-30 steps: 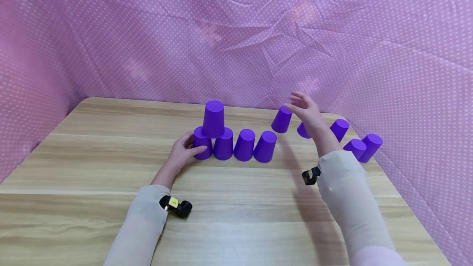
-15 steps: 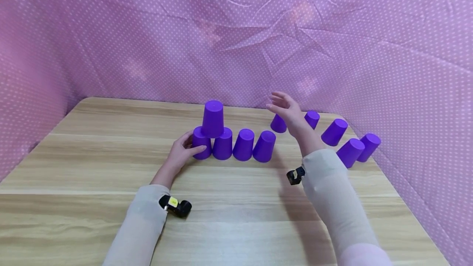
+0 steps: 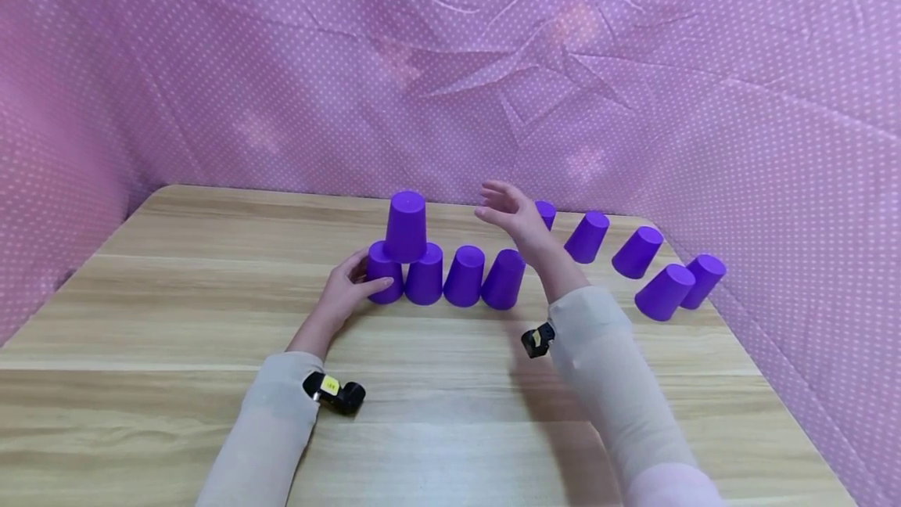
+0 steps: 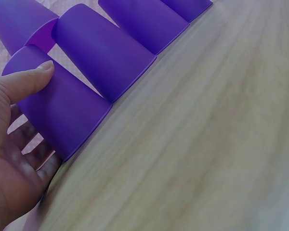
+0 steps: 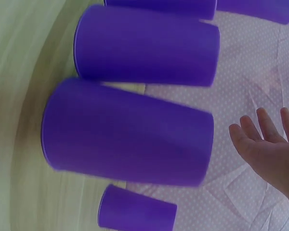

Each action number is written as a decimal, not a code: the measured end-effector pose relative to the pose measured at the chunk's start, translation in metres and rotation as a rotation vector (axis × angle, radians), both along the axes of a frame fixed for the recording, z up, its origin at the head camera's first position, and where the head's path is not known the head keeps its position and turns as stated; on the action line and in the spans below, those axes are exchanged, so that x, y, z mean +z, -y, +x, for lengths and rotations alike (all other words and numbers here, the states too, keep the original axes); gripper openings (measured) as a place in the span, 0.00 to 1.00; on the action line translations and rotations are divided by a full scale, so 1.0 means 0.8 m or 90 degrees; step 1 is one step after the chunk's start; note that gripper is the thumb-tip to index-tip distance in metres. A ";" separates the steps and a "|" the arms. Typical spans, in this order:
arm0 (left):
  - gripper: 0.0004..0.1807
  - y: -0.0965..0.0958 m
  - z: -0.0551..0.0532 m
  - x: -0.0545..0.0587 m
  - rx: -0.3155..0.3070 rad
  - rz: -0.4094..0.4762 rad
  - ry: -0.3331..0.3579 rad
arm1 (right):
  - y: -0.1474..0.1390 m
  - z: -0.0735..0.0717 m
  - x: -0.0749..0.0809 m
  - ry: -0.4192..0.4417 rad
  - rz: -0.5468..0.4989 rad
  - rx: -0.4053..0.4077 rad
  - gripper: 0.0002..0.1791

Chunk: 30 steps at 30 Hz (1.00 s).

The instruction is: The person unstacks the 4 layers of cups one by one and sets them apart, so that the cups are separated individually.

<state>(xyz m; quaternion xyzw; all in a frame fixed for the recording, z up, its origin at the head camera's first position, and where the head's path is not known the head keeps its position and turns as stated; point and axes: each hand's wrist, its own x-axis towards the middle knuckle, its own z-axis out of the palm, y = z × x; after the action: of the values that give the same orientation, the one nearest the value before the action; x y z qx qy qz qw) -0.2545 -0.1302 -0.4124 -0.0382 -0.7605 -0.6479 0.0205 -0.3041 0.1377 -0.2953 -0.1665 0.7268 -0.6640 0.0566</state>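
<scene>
Several purple cups stand upside down in a short row mid-table. My left hand [image 3: 345, 288] holds the leftmost cup [image 4: 67, 108], thumb on its near face and fingers round the far side. Another cup [image 3: 407, 225] rests on top, bridging the held cup and its neighbour [image 3: 425, 282]. Two more row cups, a third [image 3: 464, 278] and the rightmost [image 3: 501, 282], carry nothing. My right hand [image 3: 521, 219] hovers above and behind the rightmost cup, fingers spread and holding nothing. In the right wrist view, that hand [image 5: 269, 149] is apart from the cups.
Further purple cups stand upside down at the right: one partly behind my right hand [image 3: 546, 213], then a cup [image 3: 587, 238], a cup [image 3: 637, 253], and two close together near the table's right edge, a front cup [image 3: 664, 293] and a rear cup [image 3: 706, 280]. Pink dotted cloth [image 3: 317, 84] surrounds the table.
My right hand has moved left, from over the far-right cups to behind the row's right end, uncovering some cups. The left hand and the row stay put.
</scene>
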 end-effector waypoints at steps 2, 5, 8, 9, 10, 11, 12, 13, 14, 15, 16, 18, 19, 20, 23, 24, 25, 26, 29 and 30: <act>0.38 0.000 0.000 0.000 0.000 -0.002 0.000 | 0.006 0.001 -0.002 -0.001 -0.003 0.010 0.30; 0.37 0.000 0.000 -0.001 0.002 -0.001 -0.005 | 0.015 0.002 -0.005 -0.004 0.007 0.022 0.30; 0.37 0.000 0.000 -0.001 -0.002 0.001 -0.011 | 0.023 0.002 -0.009 -0.007 0.015 0.025 0.30; 0.37 -0.001 0.000 -0.001 -0.001 0.003 -0.009 | 0.025 0.002 -0.009 -0.006 0.017 0.025 0.30; 0.37 -0.001 0.000 -0.001 -0.002 0.004 -0.009 | 0.028 0.002 -0.010 -0.006 0.016 0.026 0.30; 0.37 -0.001 0.000 -0.001 -0.001 0.005 -0.008 | 0.031 0.003 -0.011 -0.005 0.018 0.027 0.30; 0.37 -0.001 0.000 -0.001 -0.002 0.005 -0.007 | 0.034 0.003 -0.012 -0.004 0.016 0.029 0.29; 0.37 -0.001 0.000 -0.001 -0.003 0.005 -0.007 | 0.037 0.003 -0.012 -0.004 0.015 0.032 0.29; 0.37 -0.001 0.000 -0.001 -0.002 0.005 -0.008 | 0.040 0.004 -0.013 -0.004 0.014 0.035 0.29; 0.36 -0.002 -0.001 -0.001 0.000 0.006 -0.006 | 0.042 0.004 -0.013 -0.004 0.016 0.036 0.29; 0.36 -0.002 -0.001 -0.001 0.000 0.006 -0.007 | 0.045 0.004 -0.014 -0.005 0.017 0.039 0.29; 0.36 -0.002 -0.001 -0.001 0.001 0.006 -0.008 | 0.050 0.005 -0.015 -0.007 0.023 0.042 0.30; 0.36 -0.002 -0.001 -0.001 0.001 0.008 -0.009 | 0.052 0.006 -0.015 -0.009 0.026 0.042 0.30; 0.36 -0.002 -0.001 -0.001 0.002 0.009 -0.009 | 0.054 0.006 -0.016 -0.009 0.027 0.044 0.30; 0.36 -0.003 0.000 0.000 0.002 0.009 -0.010 | 0.061 0.008 -0.016 -0.007 0.032 0.057 0.31; 0.36 -0.003 0.000 0.000 0.001 0.008 -0.012 | 0.063 0.009 -0.017 -0.006 0.033 0.061 0.31; 0.36 -0.003 0.000 0.000 0.001 0.008 -0.012 | 0.065 0.009 -0.017 -0.005 0.034 0.067 0.32; 0.36 -0.004 0.001 0.001 0.002 0.009 -0.012 | 0.067 0.010 -0.018 -0.004 0.036 0.072 0.32; 0.36 -0.004 0.002 0.001 0.001 0.008 -0.011 | 0.074 0.011 -0.020 -0.005 0.034 0.085 0.32; 0.36 -0.004 0.002 0.001 0.000 0.007 -0.010 | 0.076 0.012 -0.020 -0.004 0.032 0.088 0.32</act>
<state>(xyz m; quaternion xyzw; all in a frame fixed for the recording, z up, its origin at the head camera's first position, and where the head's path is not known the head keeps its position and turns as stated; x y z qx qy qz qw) -0.2528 -0.1268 -0.4114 -0.0431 -0.7566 -0.6519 0.0271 -0.2944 0.0772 -0.3114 -0.2167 0.7303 -0.6394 0.1043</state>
